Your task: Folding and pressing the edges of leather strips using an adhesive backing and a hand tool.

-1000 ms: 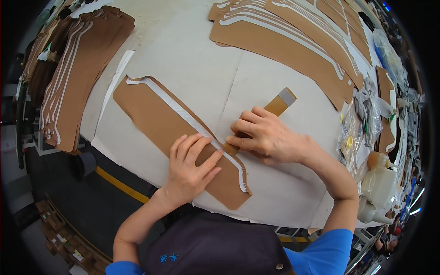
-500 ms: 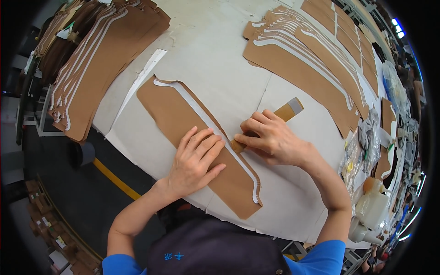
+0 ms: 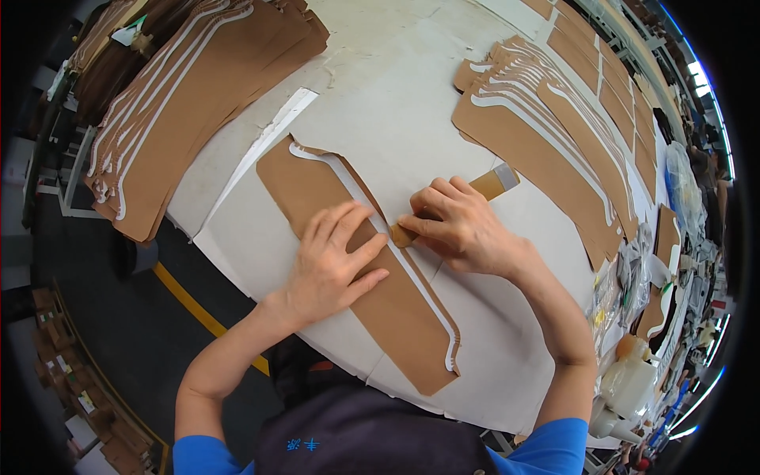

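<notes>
A long brown piece (image 3: 301, 196) with a white strip (image 3: 419, 277) along its raised, narrowly folded right edge lies diagonally on the pale table. My left hand (image 3: 324, 261) rests on it left of the strip, fingers apart and bent, the fingertips at the strip. My right hand (image 3: 463, 226) grips a flat yellowish-brown tool (image 3: 491, 184) with a grey band near its upper end. The tool's lower tip touches the piece's folded edge beside my left fingertips; its middle is hidden by my fingers.
Stacked brown pieces with white lines lie at upper left (image 3: 182, 119) and upper right (image 3: 522, 150). A narrow white sheet (image 3: 261, 146) lies left of the piece. Clear plastic wrapping (image 3: 641, 269) and a translucent jug (image 3: 629, 388) crowd the right edge. Dark floor (image 3: 158, 309) shows at lower left.
The view has shifted, so the table's contents sit further right and lower. My left fingers have slid up along the strip and bent more; the tool's tip has moved slightly up the edge.
</notes>
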`<state>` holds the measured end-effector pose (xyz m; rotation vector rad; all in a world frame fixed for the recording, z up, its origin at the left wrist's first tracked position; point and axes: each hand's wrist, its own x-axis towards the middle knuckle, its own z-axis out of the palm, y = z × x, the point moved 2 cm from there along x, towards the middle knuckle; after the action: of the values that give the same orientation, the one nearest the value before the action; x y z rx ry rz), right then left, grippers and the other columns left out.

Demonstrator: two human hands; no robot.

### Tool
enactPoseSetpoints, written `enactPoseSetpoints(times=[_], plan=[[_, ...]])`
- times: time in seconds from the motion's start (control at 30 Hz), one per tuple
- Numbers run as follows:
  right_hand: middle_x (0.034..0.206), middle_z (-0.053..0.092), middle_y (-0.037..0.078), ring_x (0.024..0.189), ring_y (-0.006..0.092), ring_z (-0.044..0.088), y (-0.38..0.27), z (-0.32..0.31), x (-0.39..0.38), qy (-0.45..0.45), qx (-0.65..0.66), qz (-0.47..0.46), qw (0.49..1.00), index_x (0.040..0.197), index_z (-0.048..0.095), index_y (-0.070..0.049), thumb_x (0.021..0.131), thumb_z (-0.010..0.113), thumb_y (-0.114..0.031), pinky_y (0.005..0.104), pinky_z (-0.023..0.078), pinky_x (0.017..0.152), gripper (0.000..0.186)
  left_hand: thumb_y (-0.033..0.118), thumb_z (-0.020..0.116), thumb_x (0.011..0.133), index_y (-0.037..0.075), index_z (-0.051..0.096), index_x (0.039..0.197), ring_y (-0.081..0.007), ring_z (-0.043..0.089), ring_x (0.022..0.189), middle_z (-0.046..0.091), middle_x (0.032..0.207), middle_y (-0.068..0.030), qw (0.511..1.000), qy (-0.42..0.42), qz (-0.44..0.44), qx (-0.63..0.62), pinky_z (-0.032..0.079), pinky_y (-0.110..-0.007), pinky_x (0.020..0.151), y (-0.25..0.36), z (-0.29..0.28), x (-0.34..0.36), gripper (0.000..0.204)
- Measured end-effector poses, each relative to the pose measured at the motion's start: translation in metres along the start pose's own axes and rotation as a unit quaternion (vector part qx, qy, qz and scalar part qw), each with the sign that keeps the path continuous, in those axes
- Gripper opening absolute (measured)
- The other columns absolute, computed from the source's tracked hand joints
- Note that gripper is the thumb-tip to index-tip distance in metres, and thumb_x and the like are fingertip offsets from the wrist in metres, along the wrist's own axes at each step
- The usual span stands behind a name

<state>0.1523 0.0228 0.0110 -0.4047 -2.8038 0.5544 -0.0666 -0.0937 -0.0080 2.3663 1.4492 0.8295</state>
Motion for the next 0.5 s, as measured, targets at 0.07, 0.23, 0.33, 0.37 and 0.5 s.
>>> enactPoseSetpoints(times=[0.07, 0.23, 0.33, 0.37, 0.5], plan=[[0.105, 0.059, 0.006, 0.098, 0.0237, 0.057, 0.004, 0.003, 0.008, 0.022, 0.007, -0.012, 1.0, 0.112, 0.073, -0.009, 0.079, 0.078, -0.006, 0.0371, 0.042, 0.08, 0.033, 0.023, 0.085, 0.082, 0.001, 0.069, 0.124, -0.0388, 0.055, 0.134, 0.062, 0.134, -0.0159, 0.999, 0.008, 0.018, 0.045, 0.046, -0.057, 0.113, -0.003, -0.005, 0.004, 0.05], [0.104, 0.06, 0.006, 0.097, 0.0233, 0.058, 0.013, 0.005, 0.031, 0.042, 0.007, -0.024, 0.999, 0.112, 0.074, -0.009, 0.08, 0.078, -0.007, 0.0373, 0.043, 0.08, 0.032, 0.026, 0.085, 0.083, 0.004, 0.072, 0.122, -0.0395, 0.053, 0.137, 0.059, 0.139, -0.018, 0.998, 0.001, -0.042, -0.04, 0.045, -0.056, 0.113, -0.029, 0.003, -0.003, 0.048], [0.104, 0.06, 0.005, 0.097, 0.0236, 0.059, 0.021, 0.007, 0.039, 0.048, 0.004, -0.02, 0.999, 0.112, 0.075, -0.009, 0.081, 0.079, -0.007, 0.0376, 0.044, 0.08, 0.031, 0.027, 0.086, 0.082, 0.003, 0.07, 0.124, -0.0396, 0.052, 0.137, 0.059, 0.14, -0.0184, 0.999, 0.018, -0.021, 0.026, 0.046, -0.055, 0.113, -0.028, -0.005, 0.006, 0.051], [0.104, 0.061, 0.005, 0.098, 0.0238, 0.059, 0.021, 0.006, 0.045, 0.052, 0.003, -0.019, 0.998, 0.112, 0.076, -0.009, 0.081, 0.079, -0.007, 0.0378, 0.045, 0.081, 0.031, 0.027, 0.086, 0.082, 0.003, 0.07, 0.124, -0.0396, 0.052, 0.137, 0.059, 0.14, -0.0184, 0.999, 0.021, -0.023, 0.029, 0.046, -0.055, 0.113, -0.031, -0.008, 0.006, 0.051], [0.104, 0.061, 0.005, 0.098, 0.024, 0.059, 0.027, 0.005, 0.063, 0.055, 0.007, -0.031, 0.998, 0.111, 0.076, -0.009, 0.081, 0.08, -0.008, 0.0379, 0.045, 0.082, 0.03, 0.03, 0.087, 0.082, 0.001, 0.069, 0.126, -0.039, 0.05, 0.137, 0.056, 0.143, -0.0188, 0.999, 0.031, -0.038, 0.02, 0.046, -0.052, 0.111, -0.047, -0.006, 0.003, 0.056]])
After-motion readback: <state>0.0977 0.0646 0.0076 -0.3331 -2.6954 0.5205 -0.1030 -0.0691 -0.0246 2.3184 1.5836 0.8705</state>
